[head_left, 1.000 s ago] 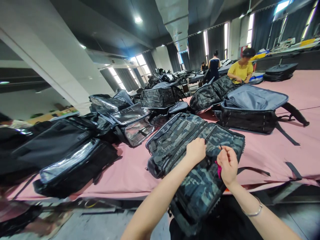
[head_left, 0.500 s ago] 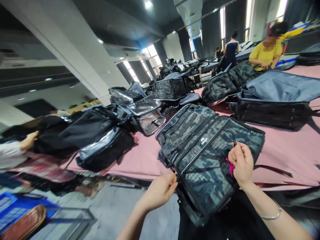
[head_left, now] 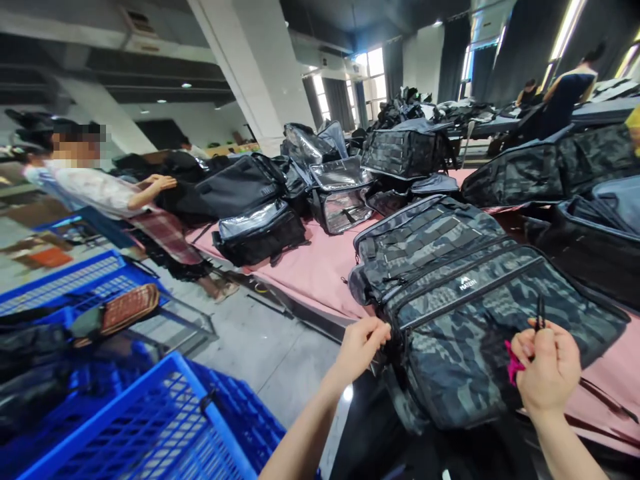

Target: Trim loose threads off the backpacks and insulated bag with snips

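Observation:
A camouflage backpack (head_left: 465,300) lies flat on the pink table (head_left: 310,267), hanging a little over its near edge. My left hand (head_left: 361,345) is closed in a pinch at the bag's left side, on what looks like a zip pull. My right hand (head_left: 547,370) is closed on a small dark tool with a pink handle (head_left: 514,363), held just above the bag's lower right part.
Several black and camouflage bags (head_left: 260,230) cover the table behind. Blue plastic crates (head_left: 150,427) stand on the floor at lower left. A person in a light top (head_left: 100,193) leans on bags at the left. Other people work at far tables.
My left hand moved from the bag's top front down to its left side edge. The view swung left, bringing the blue crates and the person at the left into sight.

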`<state>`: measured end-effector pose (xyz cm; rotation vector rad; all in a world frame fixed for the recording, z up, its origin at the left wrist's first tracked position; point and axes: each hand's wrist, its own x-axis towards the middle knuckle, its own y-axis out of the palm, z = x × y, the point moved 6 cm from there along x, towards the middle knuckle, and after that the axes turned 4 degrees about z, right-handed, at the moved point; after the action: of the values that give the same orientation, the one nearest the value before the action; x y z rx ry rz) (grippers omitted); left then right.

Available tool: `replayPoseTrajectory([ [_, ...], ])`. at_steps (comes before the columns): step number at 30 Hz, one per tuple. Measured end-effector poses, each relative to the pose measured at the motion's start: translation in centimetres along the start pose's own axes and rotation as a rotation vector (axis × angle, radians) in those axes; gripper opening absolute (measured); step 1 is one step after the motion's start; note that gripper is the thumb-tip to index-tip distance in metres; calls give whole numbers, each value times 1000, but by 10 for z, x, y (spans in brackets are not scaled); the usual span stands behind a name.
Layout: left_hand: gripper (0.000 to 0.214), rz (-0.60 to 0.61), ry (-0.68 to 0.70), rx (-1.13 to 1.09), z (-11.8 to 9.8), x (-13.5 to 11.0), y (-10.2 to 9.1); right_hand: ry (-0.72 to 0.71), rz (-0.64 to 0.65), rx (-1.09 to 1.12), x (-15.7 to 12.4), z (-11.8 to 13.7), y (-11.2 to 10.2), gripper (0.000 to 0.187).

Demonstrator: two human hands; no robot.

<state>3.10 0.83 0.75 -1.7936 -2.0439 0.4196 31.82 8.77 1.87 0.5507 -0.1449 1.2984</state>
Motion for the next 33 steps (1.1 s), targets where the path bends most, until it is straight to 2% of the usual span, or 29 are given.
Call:
replayPoseTrajectory([
  [2,24,-206,43,38,-6,9,-9,5,2,-14,-3,-1,1,25],
  [3,19,-257,77,67,-10,14,-9,8,8,-19,-5,-2,1,25],
  [7,15,-338,241,197,-26,19,9,-1,27,-43,-12,-5,-2,27],
  [11,13,-523,456,406,-35,-3,25,28,16,-57,-20,-9,-11,31],
  [14,13,-601,638,513,-38,-23,32,73,15,-74,-27,-14,-16,35],
  [18,17,-634,709,490,-36,-33,29,86,47,-82,-36,-17,-17,36],
  [27,19,-599,619,303,-20,-27,25,85,81,-92,-37,-10,-12,33],
  [30,15,-566,577,287,-21,-13,19,58,118,-86,-32,1,-4,28],
  [33,14,-504,537,276,-25,19,8,-8,172,-71,-25,15,5,26],
])
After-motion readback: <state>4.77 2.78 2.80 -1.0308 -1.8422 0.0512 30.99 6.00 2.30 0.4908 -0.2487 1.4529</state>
